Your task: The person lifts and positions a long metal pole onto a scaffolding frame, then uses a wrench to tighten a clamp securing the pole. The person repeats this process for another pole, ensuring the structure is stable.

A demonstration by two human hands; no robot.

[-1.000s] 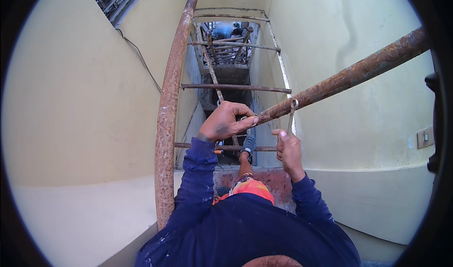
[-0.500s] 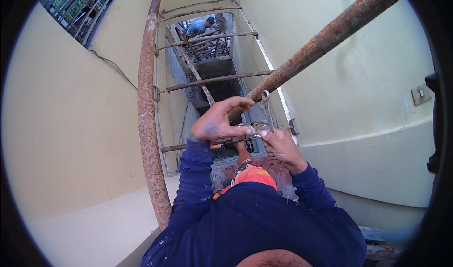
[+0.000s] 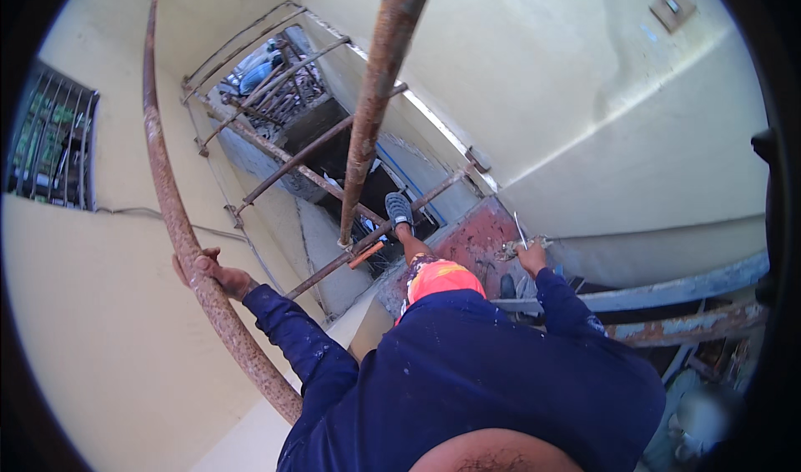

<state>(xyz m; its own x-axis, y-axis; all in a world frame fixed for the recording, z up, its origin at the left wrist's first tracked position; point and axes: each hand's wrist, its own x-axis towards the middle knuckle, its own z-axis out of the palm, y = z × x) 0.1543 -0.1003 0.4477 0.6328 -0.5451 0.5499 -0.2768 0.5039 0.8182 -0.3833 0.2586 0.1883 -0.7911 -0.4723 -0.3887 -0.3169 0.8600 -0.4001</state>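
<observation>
My left hand is closed around the rusty upright pipe on the left, its fingers wrapping the metal. Out to the right, my right hand grips a wrench, whose shaft sticks up past the fingers. A metal pipe clamp shows beside the same hand and seems held with the wrench; the fingers partly hide both. A second rusty pipe slants down in front of me, its lower end by a rung of the scaffold frame. An orange-handled tool rests at that rung.
One sandalled foot is on a scaffold rung above a deep, dark gap. A reddish ledge lies below my right hand. Metal bars run at lower right. Far down, a person in blue is among debris. Walls flank both sides.
My left hand has left the clamp and taken hold of the left pipe. My right hand has moved right and down, carrying the wrench and clamp. The view has turned and shifted.
</observation>
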